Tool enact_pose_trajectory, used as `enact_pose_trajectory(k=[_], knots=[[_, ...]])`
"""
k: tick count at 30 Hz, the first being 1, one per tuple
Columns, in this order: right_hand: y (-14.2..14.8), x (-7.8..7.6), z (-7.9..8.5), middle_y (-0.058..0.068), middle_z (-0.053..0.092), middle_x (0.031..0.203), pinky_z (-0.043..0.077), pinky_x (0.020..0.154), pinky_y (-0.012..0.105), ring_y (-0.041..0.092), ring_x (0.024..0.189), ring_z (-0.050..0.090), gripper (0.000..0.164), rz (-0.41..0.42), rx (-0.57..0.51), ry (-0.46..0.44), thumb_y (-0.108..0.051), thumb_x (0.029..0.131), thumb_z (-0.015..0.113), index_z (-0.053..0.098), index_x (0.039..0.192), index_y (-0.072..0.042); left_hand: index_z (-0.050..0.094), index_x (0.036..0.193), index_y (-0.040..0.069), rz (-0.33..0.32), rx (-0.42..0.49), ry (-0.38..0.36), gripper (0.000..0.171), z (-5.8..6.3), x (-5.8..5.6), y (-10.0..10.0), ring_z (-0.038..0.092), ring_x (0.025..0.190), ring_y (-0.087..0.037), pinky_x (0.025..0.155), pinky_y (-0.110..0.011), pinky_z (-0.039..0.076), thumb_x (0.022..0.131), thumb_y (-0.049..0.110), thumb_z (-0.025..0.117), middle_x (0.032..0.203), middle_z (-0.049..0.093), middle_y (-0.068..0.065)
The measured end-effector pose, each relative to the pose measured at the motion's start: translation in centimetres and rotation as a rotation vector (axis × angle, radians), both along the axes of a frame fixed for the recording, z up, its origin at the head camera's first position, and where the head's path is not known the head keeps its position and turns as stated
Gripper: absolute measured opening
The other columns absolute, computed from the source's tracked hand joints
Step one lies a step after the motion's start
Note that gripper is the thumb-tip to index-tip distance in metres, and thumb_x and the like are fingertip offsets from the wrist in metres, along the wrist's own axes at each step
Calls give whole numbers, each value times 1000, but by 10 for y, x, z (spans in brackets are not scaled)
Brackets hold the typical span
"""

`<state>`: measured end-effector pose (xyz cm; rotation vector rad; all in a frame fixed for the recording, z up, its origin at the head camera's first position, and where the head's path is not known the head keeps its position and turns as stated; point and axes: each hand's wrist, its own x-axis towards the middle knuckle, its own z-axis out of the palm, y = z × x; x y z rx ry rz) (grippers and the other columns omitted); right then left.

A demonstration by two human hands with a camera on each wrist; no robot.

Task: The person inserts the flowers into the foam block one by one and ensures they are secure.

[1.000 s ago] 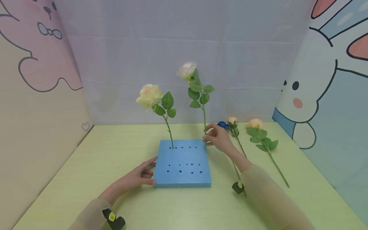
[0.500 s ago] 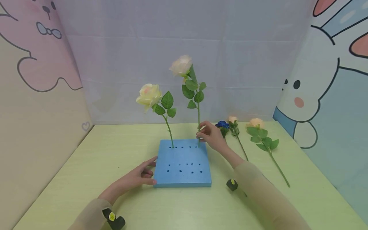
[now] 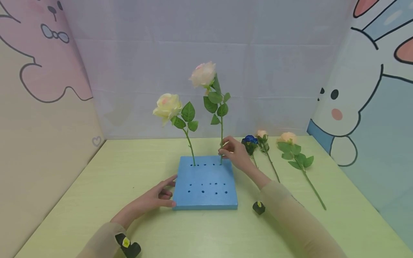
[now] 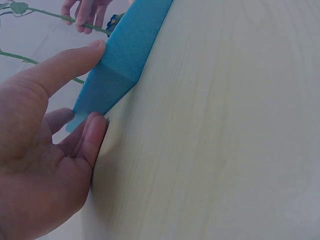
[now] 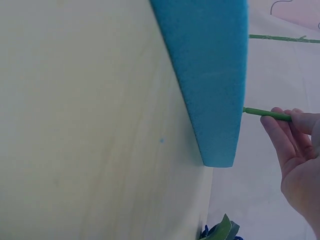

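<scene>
Right hand (image 3: 237,152): thumb and fingers pinched narrow on the lower stem (image 3: 221,125) of a pale pink rose (image 3: 203,74). Rose upright, bloom nodding left; stem foot meeting the blue block (image 3: 206,200) at the right end of its far row of holes. Depth of insertion: cannot be told.

Left hand (image 3: 160,194): thumb and forefinger spread wide along the block's left edge, touching it; nothing lifted.

Cream rose (image 3: 167,107): standing in the same far row, towards its left end, stem leaning left. Nearer rows of holes: without stems.

Lying on the tabletop (image 3: 106,179), right of the block: one blue rose (image 3: 250,139); one small peach rose (image 3: 262,134), just beside it; one larger peach rose (image 3: 288,137), farther right.

Hazards, as judged: pale pink rose likely top-heavy; if its stem is seated shallowly, it could tip or swing round once unpinched. Pushing off the hole's line could bend the stem or skid its foot across the surface. Should the left hand's contact prove too light, a sideways push might shift the block and rock the cream rose. Right sleeve (image 3: 290,211) passes near the lying stems; a low sweep could drag them.
</scene>
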<state>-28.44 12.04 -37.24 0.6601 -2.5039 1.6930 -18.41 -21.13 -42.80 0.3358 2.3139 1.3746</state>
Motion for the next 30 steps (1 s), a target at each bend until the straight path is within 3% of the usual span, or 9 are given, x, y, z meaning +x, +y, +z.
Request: enact_pose_trajectory(k=[7,13,20,30], knots=[[2,-18,-25,30,70,100,59,80,50,43,94,70,22,-16,3,15,-1,94,63,55,114,1,17,159,27,1,0,3,95,-1,0,0,49,122,-25,104,-40,43,86,30,77,156,34,-15],[3,-17,-27,25,71,99,61,78,43,37,92,72,23,-22,9,23,-6,94,65,57,114,1,17,160,26,0,-2,6,95,0,0,0,49,121,-25,104,-40,43,86,31,77,156,34,-15],[2,-16,-30,16,75,95,61,73,30,26,83,74,17,-49,111,53,-13,93,68,64,107,-6,17,160,25,1,-6,8,95,1,0,1,49,122,-25,105,-42,42,86,31,77,156,34,-16],[2,-12,-31,12,76,96,59,68,28,25,80,74,11,-89,190,96,-16,92,69,68,101,-9,17,160,24,-2,-17,17,95,0,-1,0,49,121,-25,104,-39,43,86,31,77,155,35,-15]])
